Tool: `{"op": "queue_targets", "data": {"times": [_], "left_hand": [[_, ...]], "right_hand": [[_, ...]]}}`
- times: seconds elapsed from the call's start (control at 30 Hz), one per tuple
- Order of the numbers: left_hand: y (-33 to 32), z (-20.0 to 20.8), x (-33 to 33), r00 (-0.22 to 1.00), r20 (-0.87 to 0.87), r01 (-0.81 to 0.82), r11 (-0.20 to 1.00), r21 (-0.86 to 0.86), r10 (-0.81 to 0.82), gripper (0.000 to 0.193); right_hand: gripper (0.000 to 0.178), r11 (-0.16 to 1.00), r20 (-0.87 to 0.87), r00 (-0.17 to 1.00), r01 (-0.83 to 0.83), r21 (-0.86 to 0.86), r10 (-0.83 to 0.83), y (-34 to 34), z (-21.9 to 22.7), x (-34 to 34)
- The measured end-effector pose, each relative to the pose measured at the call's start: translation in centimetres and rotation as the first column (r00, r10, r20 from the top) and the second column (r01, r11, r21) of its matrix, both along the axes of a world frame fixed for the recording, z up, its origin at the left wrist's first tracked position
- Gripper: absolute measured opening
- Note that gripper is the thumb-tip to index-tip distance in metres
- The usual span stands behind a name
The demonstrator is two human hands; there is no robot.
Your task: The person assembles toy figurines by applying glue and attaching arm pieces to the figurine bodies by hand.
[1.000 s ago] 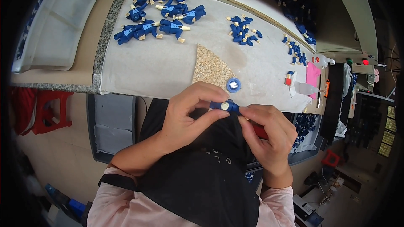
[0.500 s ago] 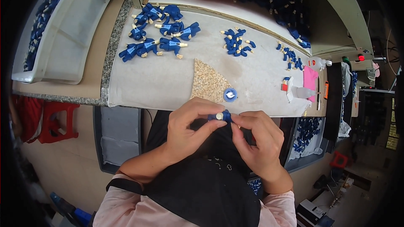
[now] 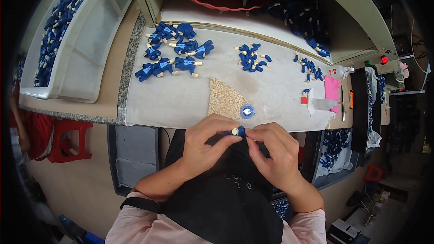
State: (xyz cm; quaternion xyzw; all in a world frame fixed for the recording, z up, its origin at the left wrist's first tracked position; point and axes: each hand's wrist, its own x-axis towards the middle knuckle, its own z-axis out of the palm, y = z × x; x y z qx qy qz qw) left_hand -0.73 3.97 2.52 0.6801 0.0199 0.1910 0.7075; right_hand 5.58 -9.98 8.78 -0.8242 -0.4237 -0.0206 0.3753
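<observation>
Head view shows both hands a bit lower over the lap than a moment ago, and the small blue toy part (image 3: 238, 131) with its cream tip stays pinched between them. The left hand (image 3: 209, 142) grips it with thumb and finger. The right hand (image 3: 272, 151) pinches its other end, so the work on this piece goes on. A white tray (image 3: 86, 40) on the left holds many blue figures (image 3: 54, 31). More blue figures (image 3: 174, 54) lie loose on the table (image 3: 181, 101). A blue round cap (image 3: 247, 111) sits near the hands.
</observation>
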Motion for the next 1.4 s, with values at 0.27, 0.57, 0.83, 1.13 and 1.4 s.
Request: {"op": "queue_targets", "data": {"times": [0.27,0.57,0.83,1.13,1.4], "left_hand": [[0.2,0.4,0.5,0.991,-0.103,0.060,0.972,-0.228,-0.086,0.018],[-0.1,0.2,1.1,0.990,-0.114,0.051,0.964,-0.262,-0.083,0.019],[-0.4,0.3,1.0,0.915,0.387,-0.133,0.991,0.025,0.113,0.023],[-0.2,0.0,1.1,0.857,0.496,-0.220,0.970,0.108,0.139,0.026],[0.4,0.7,0.6,0.966,0.252,-0.104,0.978,0.178,0.057,0.023]], "right_hand": [[0.015,0.999,-0.179,0.984,-0.012,-0.043,0.004,0.5,1.0,1.5],[0.013,0.985,-0.162,0.986,-0.055,-0.161,0.028,0.7,2.0,1.7],[0.024,0.997,0.237,0.970,-0.063,0.044,0.051,0.7,3.0,-0.4],[0.020,0.998,0.140,0.990,-0.027,0.065,0.018,0.9,2.9,-0.6],[0.018,0.999,-0.043,0.999,0.012,0.050,-0.010,0.8,2.0,0.2]]}}
